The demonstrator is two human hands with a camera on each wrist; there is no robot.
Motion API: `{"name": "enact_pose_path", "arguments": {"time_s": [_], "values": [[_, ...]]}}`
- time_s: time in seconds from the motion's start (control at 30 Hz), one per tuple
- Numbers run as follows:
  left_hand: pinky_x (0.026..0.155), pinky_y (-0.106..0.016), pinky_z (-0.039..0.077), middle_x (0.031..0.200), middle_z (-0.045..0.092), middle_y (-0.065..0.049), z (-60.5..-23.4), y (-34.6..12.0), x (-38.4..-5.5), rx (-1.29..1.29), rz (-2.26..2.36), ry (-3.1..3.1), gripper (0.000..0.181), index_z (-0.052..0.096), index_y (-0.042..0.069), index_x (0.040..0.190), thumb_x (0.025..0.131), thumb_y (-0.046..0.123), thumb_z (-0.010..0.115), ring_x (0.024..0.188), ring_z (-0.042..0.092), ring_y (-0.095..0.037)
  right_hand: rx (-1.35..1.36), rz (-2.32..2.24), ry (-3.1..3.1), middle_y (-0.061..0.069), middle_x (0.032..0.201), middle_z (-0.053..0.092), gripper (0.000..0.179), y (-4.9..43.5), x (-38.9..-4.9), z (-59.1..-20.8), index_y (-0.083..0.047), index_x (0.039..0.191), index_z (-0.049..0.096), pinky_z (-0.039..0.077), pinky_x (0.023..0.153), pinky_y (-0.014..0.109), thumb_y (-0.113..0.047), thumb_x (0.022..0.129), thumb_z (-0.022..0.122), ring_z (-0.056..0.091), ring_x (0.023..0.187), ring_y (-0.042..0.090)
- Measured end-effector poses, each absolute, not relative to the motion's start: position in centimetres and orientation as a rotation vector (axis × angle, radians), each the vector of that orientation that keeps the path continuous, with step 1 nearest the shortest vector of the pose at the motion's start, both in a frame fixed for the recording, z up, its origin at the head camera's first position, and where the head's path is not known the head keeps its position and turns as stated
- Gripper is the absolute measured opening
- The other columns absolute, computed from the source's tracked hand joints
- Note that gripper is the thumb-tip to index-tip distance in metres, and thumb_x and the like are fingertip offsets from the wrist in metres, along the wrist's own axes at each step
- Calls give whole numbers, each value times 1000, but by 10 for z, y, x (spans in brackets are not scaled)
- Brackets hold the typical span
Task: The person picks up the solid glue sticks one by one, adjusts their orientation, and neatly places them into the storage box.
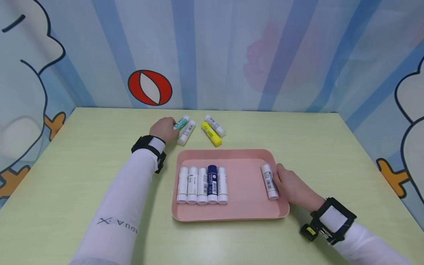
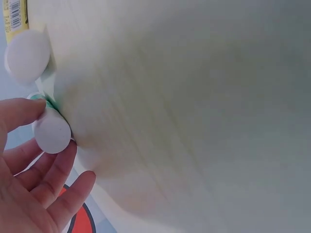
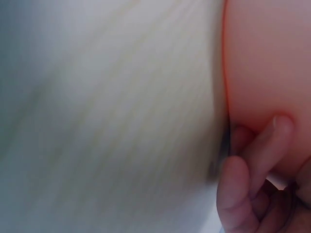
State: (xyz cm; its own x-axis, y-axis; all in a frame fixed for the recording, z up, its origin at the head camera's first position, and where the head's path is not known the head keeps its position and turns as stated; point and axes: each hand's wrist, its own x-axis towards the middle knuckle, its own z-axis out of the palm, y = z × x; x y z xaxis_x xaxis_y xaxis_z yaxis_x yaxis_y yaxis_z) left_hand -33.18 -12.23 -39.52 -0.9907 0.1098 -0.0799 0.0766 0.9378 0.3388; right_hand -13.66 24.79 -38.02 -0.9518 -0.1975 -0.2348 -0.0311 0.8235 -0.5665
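Observation:
My left hand (image 1: pixel 164 129) reaches to the back of the table and pinches a green-and-white glue stick (image 1: pixel 181 122) between thumb and fingertips; its round white end (image 2: pixel 52 131) faces the left wrist camera. Right beside it lies a white glue stick (image 1: pixel 186 132). My right hand (image 1: pixel 294 184) grips the right rim of a pink tray (image 1: pixel 245 213), its fingers (image 3: pixel 234 187) curled at the edge. Just inside that rim, next to the hand, a single white glue stick (image 1: pixel 269 182) lies slightly slanted.
In the tray's left half several glue sticks stand side by side in a row, mostly white with one dark blue stick (image 1: pixel 212 184). Behind the tray lie a yellow glue stick (image 1: pixel 211 134) and another white one (image 1: pixel 215 126). A printed backdrop (image 1: pixel 218 55) rises at the table's far edge.

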Motion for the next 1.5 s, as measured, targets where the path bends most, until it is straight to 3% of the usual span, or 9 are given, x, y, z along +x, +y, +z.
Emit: {"name": "enact_pose_path", "arguments": {"time_s": [0.5, 0.83, 1.17, 1.5], "values": [[90, -46, 46, 114, 62, -20, -387, -125, -325, 68, 602, 2964, 38, 59, -6, 122, 90, 13, 54, 99, 57, -32, -187, -834, 2722, 9, 80, 50, 18, 246, -139, -379, 4, 108, 40, 38, 49, 27, -12, 105, 32, 49, 65, 17], [92, -44, 45, 116, 60, -20, -384, -132, -324, 51, 883, 2892, 40, 57, -6, 127, 94, 17, 55, 100, 53, -32, -220, -832, 2734, 8, 78, 49, 17, 246, -143, -379, 4, 107, 40, 38, 49, 27, -12, 105, 33, 49, 64, 17], [86, -39, 46, 116, 58, -19, -363, -125, -298, 204, 1087, 2797, 41, 56, -5, 129, 96, 18, 58, 102, 51, -30, -201, -876, 2673, 8, 76, 50, 27, 252, -145, -374, 1, 106, 45, 39, 50, 30, -21, 107, 31, 49, 60, 18], [79, -35, 49, 115, 58, -14, -342, -114, -265, 312, 1073, 2766, 40, 55, 0, 131, 97, 19, 60, 101, 51, -27, -251, -563, 2900, 4, 60, 52, 40, 254, -165, -342, 6, 111, 55, 38, 48, 31, -32, 104, 44, 49, 50, 17]]}}
